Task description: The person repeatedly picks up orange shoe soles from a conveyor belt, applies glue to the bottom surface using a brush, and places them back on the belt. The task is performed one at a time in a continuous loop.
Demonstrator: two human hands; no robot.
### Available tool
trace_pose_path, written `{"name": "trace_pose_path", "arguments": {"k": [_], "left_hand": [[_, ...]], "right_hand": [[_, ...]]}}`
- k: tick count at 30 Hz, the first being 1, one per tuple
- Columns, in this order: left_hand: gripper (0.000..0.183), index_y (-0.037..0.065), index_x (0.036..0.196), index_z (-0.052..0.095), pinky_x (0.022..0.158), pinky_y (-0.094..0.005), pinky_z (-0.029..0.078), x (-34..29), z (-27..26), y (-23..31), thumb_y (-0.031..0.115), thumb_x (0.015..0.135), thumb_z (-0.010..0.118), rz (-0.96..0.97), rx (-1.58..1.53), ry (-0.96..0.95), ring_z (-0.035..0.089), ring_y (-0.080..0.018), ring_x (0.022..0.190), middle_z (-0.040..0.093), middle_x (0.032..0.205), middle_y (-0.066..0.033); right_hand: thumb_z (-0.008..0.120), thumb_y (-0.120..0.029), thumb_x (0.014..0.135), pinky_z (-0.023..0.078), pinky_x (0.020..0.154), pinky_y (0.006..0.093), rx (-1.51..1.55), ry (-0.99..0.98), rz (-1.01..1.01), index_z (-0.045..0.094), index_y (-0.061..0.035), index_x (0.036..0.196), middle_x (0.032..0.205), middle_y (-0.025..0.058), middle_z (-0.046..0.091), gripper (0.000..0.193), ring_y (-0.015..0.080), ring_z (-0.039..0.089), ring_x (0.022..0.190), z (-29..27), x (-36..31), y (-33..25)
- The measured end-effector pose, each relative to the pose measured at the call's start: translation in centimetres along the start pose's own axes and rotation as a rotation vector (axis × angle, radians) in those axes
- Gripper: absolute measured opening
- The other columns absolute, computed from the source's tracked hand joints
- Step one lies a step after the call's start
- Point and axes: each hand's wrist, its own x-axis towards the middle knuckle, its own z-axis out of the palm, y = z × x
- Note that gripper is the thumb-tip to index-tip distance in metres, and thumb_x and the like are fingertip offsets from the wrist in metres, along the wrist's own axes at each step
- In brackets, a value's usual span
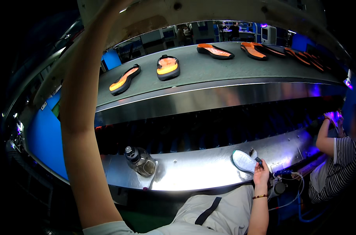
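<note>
My left arm (84, 117) reaches up across the left side, and its hand lies beyond the top edge. My right hand (261, 172) is closed at the near end of a pale shoe sole (243, 160) with a teal edge, on the steel ledge (201, 168). A small dark piece (259, 161) shows at my fingertips; whether it belongs to the sole I cannot tell. Just behind the sole sits a small dark scrap (253, 152). On the green conveyor belt (138, 88) rest several black-rimmed orange soles, among them one with a yellow heel (168, 67).
A dark drink bottle (140, 161) stands on the ledge to the left, with a white sheet (147, 181) beside its base. At the right, a co-worker in a striped shirt (338, 164) works under violet light. Hoses (299, 188) hang below the ledge. A dark gap separates ledge and belt.
</note>
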Motion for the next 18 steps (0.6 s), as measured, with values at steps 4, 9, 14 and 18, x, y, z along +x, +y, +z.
{"name": "trace_pose_path", "arguments": {"k": [4,9,14,18], "left_hand": [[0.042,0.003,0.112,0.042,0.084,-0.0316,0.034,3.3,2.0,-4.3,0.028,0.08,0.051,-0.044,-0.256,-0.029,0.042,-0.0204,0.102,0.044,0.111,-0.013],[0.047,0.003,0.106,0.049,0.064,-0.0254,0.041,3.3,1.9,-4.3,0.04,0.078,0.049,0.083,0.164,0.047,0.055,-0.0151,0.077,0.057,0.094,-0.0081],[0.061,0.007,0.118,0.04,0.077,-0.0307,0.041,3.6,2.8,-3.7,0.05,0.075,0.048,0.241,0.601,0.009,0.052,-0.0258,0.094,0.051,0.105,-0.0165],[0.069,0.007,0.118,0.041,0.073,-0.0351,0.043,4.3,2.8,-3.0,0.056,0.07,0.05,-0.047,0.48,-0.236,0.055,-0.0273,0.089,0.054,0.098,-0.0206]], "right_hand": [[0.055,-0.011,0.075,0.045,0.064,0.0215,0.027,0.012,-0.013,0.051,0.0018,0.092,0.09,0.0093,0.051,0.021,0.0159,0.05,0.076,-1.7,0.6,-0.1],[0.055,-0.012,0.075,0.045,0.066,0.0216,0.027,0.061,-0.018,0.052,0.0001,0.091,0.089,0.0088,0.052,0.02,0.015,0.049,0.076,-3.0,0.3,-0.3],[0.057,-0.011,0.074,0.046,0.061,0.0209,0.034,0.069,0.003,0.052,0.0,0.088,0.079,0.008,0.053,0.018,0.0136,0.051,0.067,-2.2,-0.2,-0.1],[0.057,-0.011,0.073,0.046,0.059,0.0206,0.039,0.048,0.009,0.053,-0.0001,0.088,0.078,0.0078,0.054,0.019,0.0134,0.051,0.066,-1.3,-0.9,-0.1]]}}
